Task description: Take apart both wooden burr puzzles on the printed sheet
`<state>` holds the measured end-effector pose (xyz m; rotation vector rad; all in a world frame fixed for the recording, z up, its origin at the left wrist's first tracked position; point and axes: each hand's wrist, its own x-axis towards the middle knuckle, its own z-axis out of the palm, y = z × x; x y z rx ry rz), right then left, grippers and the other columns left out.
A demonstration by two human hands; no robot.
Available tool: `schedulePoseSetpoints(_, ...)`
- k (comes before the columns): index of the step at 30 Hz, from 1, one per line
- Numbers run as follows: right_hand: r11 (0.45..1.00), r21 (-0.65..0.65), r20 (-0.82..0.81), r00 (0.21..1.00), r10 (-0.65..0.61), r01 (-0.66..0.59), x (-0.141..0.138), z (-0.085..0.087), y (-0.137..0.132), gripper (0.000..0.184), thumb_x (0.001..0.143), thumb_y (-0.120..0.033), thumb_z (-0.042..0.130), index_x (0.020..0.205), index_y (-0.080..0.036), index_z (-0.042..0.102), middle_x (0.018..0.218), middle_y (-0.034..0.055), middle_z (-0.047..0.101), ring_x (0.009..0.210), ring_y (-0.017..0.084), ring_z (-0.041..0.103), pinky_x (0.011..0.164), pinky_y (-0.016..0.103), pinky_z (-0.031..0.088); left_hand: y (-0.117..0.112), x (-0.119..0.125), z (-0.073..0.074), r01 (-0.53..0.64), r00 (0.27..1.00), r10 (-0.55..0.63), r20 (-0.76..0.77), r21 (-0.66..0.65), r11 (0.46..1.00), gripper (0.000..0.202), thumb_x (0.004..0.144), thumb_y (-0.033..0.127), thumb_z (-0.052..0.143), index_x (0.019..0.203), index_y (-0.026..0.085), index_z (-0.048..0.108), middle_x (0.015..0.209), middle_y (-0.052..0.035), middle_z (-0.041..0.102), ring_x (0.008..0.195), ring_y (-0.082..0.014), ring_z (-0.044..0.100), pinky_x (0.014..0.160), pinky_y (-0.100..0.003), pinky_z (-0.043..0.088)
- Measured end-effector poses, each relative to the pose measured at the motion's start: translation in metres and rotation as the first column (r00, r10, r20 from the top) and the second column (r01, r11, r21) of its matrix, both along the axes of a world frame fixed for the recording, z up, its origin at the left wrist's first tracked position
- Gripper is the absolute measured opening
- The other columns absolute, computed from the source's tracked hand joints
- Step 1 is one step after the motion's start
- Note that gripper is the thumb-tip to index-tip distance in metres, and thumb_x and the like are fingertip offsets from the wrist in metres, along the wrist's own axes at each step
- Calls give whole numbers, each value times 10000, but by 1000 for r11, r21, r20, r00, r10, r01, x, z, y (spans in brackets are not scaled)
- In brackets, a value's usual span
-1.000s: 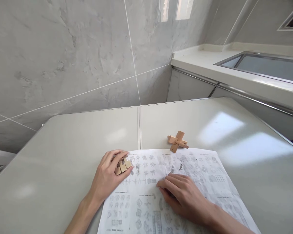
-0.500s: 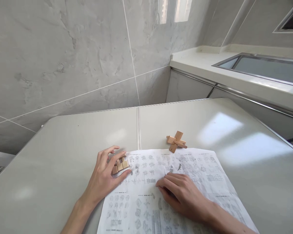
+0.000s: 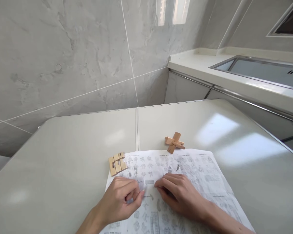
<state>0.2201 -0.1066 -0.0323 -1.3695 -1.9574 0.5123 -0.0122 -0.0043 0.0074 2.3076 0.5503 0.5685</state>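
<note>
A printed paper sheet [image 3: 197, 172] full of small puzzle diagrams lies on the pale table [image 3: 63, 152]. My left hand [image 3: 119, 200] rests on the sheet's left part with its fingers curled in and nothing visible in them. My right hand [image 3: 178, 191] lies on the sheet's middle, fingers bent and pressing the paper. A flat wooden block puzzle [image 3: 117, 163] marked with a number sits at the sheet's top left corner, apart from both hands. A wooden cross-shaped burr puzzle [image 3: 174, 142] stands just beyond the sheet's top edge.
A grey marble-tiled wall [image 3: 63, 58] rises behind the table. A white counter [image 3: 197, 63] with a steel sink [image 3: 266, 70] runs along the right. A seam [image 3: 136, 130] splits the tabletop in two.
My left hand let go of the flat wooden block puzzle and drew back toward me onto the sheet, curling its fingers. The block puzzle now lies uncovered. My right hand stayed put.
</note>
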Motion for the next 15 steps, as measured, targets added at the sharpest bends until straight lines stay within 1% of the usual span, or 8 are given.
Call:
schedulePoseSetpoints(2,1000,-21,-36,999,-10,9,1,1,1,182,1045,-148,502,1019,-217,668,805,23,736,679,189,678,623,303,434,-4,6,6,-7,999,-2,-37,-231,973,414,969,170,601,669,218,321,570,78,274,501,-98,245,524,-269,254)
schedulePoseSetpoints(5,999,-46,-71,997,-18,14,1,2,2,177,1040,-148,513,1031,-221,674,825,23,755,697,188,697,643,299,451,-8,23,18,13,1000,3,28,-538,843,438,983,285,606,657,215,323,566,78,229,509,-101,205,520,-279,217)
schedulePoseSetpoints(7,999,-45,-64,998,-10,7,2,3,2,186,1041,-149,505,1013,-216,676,810,24,749,671,178,679,630,294,438,-7,38,27,100,991,-9,133,-698,709,455,981,384,636,656,216,365,566,67,280,510,-102,239,503,-273,199)
schedulePoseSetpoints(9,999,-42,-47,999,-3,2,2,4,2,200,1039,-145,492,990,-210,675,793,26,737,647,171,653,614,291,424,-2,54,38,181,968,51,246,-824,537,494,958,427,689,646,216,368,573,65,311,509,-95,228,482,-258,186)
schedulePoseSetpoints(10,999,-43,-40,999,-3,1,2,4,2,206,1037,-142,487,986,-208,674,792,28,733,646,171,646,613,291,422,3,61,45,241,944,94,317,-853,463,510,939,417,720,642,214,359,565,75,299,493,-83,202,474,-251,182)
schedulePoseSetpoints(11,999,-45,-38,999,-3,1,2,4,2,207,1036,-141,484,987,-205,674,792,28,728,649,171,641,615,292,425,9,67,53,304,903,157,399,-855,421,527,923,395,739,631,211,342,548,86,274,474,-71,173,463,-245,175)
schedulePoseSetpoints(13,999,-49,-38,999,-4,2,3,3,2,203,1035,-145,483,1000,-202,675,799,30,723,664,175,641,628,296,437,22,76,71,390,801,315,510,-842,373,559,922,313,721,610,211,268,530,96,218,454,-64,125,443,-241,181)
schedulePoseSetpoints(15,999,-52,-41,999,-6,4,3,3,2,204,1035,-146,482,998,-201,675,801,30,722,668,176,640,633,300,443,36,79,87,481,659,484,575,-818,315,548,912,211,681,617,220,219,527,99,193,441,-73,102,421,-241,199)
